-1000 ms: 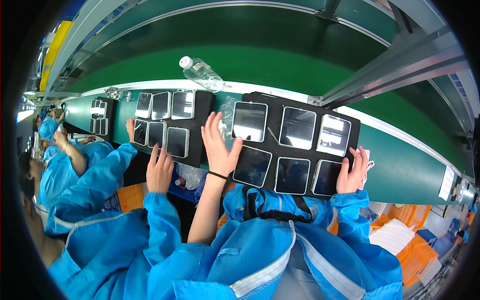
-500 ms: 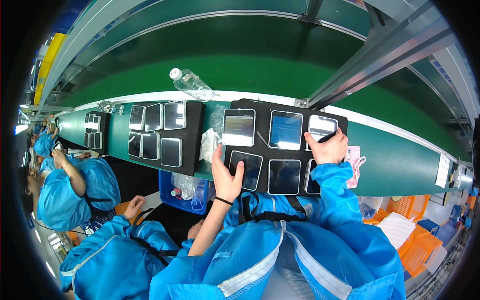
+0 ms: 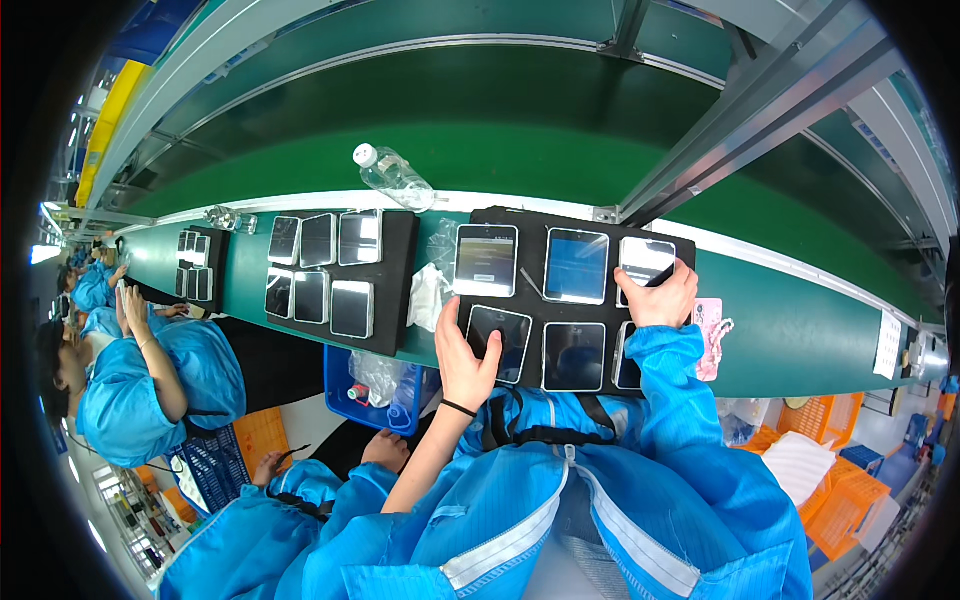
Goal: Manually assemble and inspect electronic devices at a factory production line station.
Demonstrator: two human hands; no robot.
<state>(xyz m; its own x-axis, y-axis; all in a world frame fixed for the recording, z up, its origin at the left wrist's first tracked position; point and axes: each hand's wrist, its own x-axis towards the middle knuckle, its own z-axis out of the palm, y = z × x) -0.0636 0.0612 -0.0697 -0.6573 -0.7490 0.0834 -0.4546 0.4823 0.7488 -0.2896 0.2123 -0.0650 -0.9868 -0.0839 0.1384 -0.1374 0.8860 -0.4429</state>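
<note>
Several white-edged touchscreen devices, like small tablets, lie in two rows on a black foam mat (image 3: 528, 215) in front of me. My right hand (image 3: 660, 299) is closed round the far right tablet (image 3: 648, 257), thumb at its left edge and fingers at its right. My left hand (image 3: 466, 358) is by the near left tablet (image 3: 505, 338), fingers stretched out and thumb apart over its edge. The far left tablet (image 3: 486, 262) shows a lit screen, and the far middle tablet (image 3: 576, 262) a blue one. The near middle tablet (image 3: 574, 355) is dark. My right arm partly hides the near right tablet (image 3: 627, 362).
Another black mat (image 3: 398, 300) with similar tablets lies to the left, beside crumpled white tissue (image 3: 428, 298). A plastic bottle (image 3: 398, 180) rests beyond. A pink phone (image 3: 708, 335) lies at right. A blue bin (image 3: 350, 400) stands below the bench, with co-workers at left.
My hands stay in nearly the same places on and by the tablets. The view has shifted slightly. At left, a co-worker's hands have risen and the nearer co-worker's hand has lowered.
</note>
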